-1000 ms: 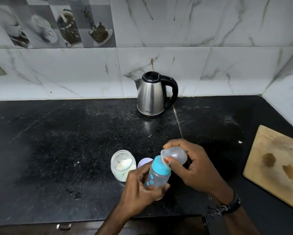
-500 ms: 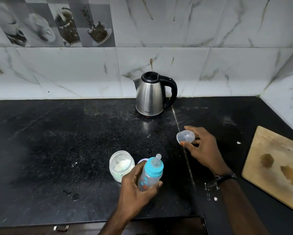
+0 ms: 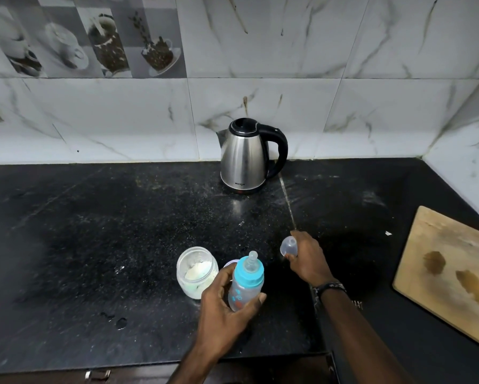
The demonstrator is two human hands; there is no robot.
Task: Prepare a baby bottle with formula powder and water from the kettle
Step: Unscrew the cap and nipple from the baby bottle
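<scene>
Two hands busy: left hand [image 3: 227, 303] grips the bottle [image 3: 245, 284], right hand [image 3: 306, 259] pinches its cap [image 3: 288, 246]; unscrewing the teal ring looks next.

Bare forearms, dark wristband [image 3: 329, 287] on right wrist.

Two bare forearms reach in from 6 o'clock. The left hand [image 3: 227, 303] curls around a baby bottle [image 3: 245, 284]. At its 2 o'clock, the right hand [image 3: 306, 261], a watch on its wrist, pinches a clear cap [image 3: 288, 245].
</scene>
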